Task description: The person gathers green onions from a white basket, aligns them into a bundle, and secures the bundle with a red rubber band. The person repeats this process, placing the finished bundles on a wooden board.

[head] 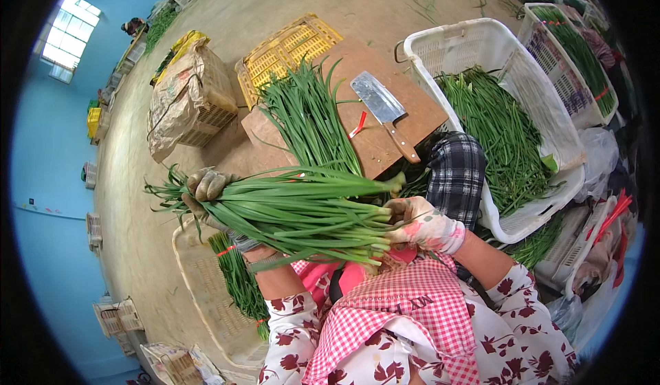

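Both hands wear soiled work gloves. My left hand (209, 191) is closed round the leafy end of a loose bunch of flat-leaved greens (304, 204), which look like garlic chives. The bunch lies level across my lap in the air. At its pale stem ends, my right hand (423, 225) grips several stalks with bent fingers. Just beyond, a pile of the same greens (309, 117) rests on a brown board (381, 153). To its right on the board lie a cleaver (384, 111) with a wooden handle and a short red tie strip (357, 125).
A white plastic crate (495, 29) of loose greens (495, 142) stands right of my knee. Tied bundles (237, 276) lie in a pale crate (193, 282) at my left. Beyond the board are a yellow crate (289, 44) and a sack-covered crate (191, 96). People work far off by the wall.
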